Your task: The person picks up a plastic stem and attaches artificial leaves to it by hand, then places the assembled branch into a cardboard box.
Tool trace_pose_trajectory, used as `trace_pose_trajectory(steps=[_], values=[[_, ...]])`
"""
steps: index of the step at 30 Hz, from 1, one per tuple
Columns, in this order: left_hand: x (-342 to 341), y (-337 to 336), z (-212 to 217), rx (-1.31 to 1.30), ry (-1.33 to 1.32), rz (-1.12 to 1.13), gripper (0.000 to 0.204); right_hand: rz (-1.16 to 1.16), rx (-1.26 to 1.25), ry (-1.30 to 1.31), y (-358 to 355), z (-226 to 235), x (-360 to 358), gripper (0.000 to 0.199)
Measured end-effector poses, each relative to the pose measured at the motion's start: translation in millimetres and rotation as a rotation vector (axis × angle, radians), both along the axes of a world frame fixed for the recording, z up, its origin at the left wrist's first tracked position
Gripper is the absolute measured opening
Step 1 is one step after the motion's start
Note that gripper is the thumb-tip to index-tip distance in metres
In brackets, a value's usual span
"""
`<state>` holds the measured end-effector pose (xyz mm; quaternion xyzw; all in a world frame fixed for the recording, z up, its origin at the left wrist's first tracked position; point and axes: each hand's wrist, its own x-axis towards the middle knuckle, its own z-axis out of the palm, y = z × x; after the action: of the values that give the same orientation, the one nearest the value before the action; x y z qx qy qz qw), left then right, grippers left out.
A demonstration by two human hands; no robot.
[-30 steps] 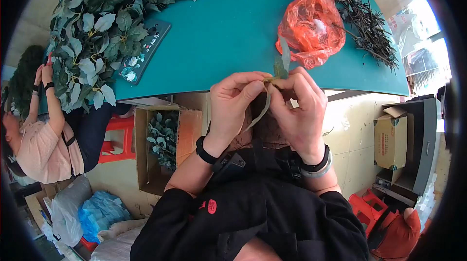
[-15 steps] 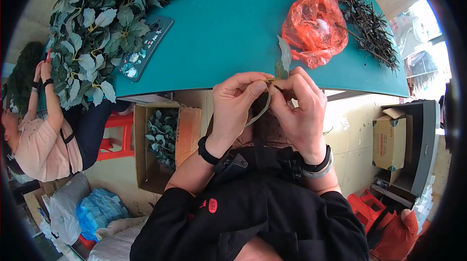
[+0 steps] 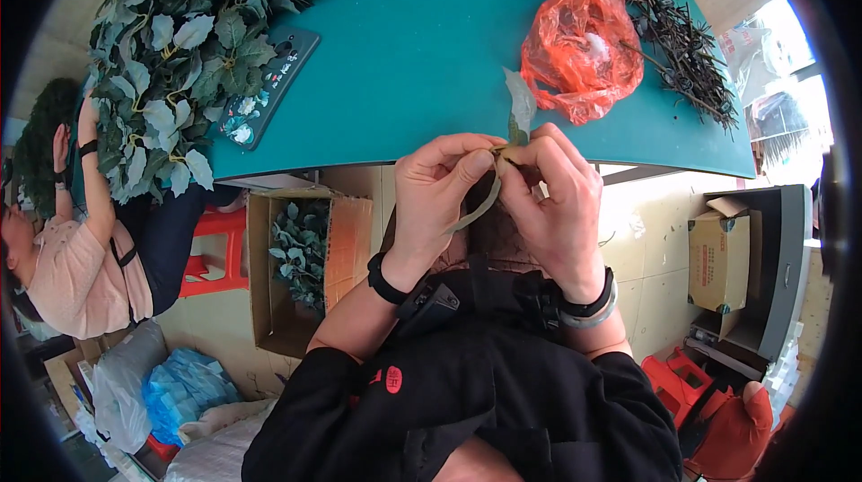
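Note:
Just off the near edge of the green table, my left hand (image 3: 438,193) and my right hand (image 3: 558,205) meet, thumbs and forefingers pinching one artificial leaf sprig (image 3: 521,105). A grey-green leaf sticks up from between the fingertips. A pale leaf strip or stem curves down below them, beside my left thumb. The fingers hide the joint where the pieces come together. Up and to the right of my right hand lies a crumpled red plastic bag (image 3: 575,51) with something white inside.
Artificial leaf sprigs (image 3: 193,78) heap on the table's left, beside a dark flowered phone (image 3: 269,87). Dark stems (image 3: 682,42) pile at the right. A leaf-filled carton (image 3: 350,249) stands below the table's edge. Another person (image 3: 85,276) works at the far left near a red stool (image 3: 215,253).
The upright leaf has turned slightly and leans a bit further left. My hands stay almost in place. The other person's hands have moved apart, one reaching into the leaves.

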<state>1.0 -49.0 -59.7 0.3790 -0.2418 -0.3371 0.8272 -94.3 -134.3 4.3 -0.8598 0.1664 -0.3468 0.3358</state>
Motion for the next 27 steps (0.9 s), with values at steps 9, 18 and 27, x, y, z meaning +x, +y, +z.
trace_pose_trajectory(steps=[9,18,27], values=[[-3.5,0.3,1.8,0.028,0.004,-0.017,0.015,0.015,0.012,0.0,0.2,0.7,-0.7,0.009],[-3.6,-0.3,6.7,0.015,-0.005,-0.024,0.013,-0.005,0.235,-0.041,3.3,1.0,-1.7,0.007],[-3.6,3.4,3.5,0.042,-0.169,0.009,0.014,0.077,0.424,0.047,-6.7,-8.5,-8.9,0.005]])
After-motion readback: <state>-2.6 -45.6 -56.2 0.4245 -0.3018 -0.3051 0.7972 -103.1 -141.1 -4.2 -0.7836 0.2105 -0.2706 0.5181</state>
